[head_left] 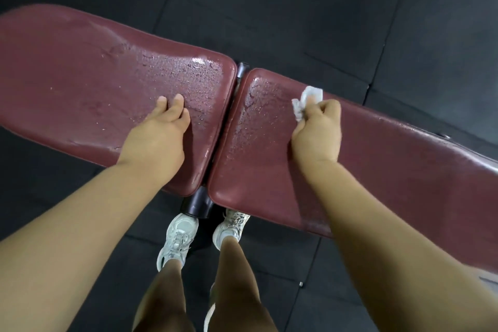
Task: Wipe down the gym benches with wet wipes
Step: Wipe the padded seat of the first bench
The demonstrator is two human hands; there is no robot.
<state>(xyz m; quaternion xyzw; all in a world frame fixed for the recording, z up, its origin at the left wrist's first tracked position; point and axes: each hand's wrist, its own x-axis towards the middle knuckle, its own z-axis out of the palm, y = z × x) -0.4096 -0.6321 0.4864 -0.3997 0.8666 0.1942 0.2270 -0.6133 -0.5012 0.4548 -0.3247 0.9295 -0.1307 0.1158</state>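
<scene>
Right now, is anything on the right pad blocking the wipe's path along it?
Nothing visible: the right hand presses the wipe onto the right pad, which carries only moisture beads.

Single head cam, wide-angle. Looks steeply down from above, close over the surface. Floor beyond.

Two pads of the table sit end to end across the floor, left pad and right pad, a narrow gap between them. Left hand rests on the left pad near the gap; right hand on the right pad, wet wipe in its grip. Shoes stand just before the gap.
</scene>
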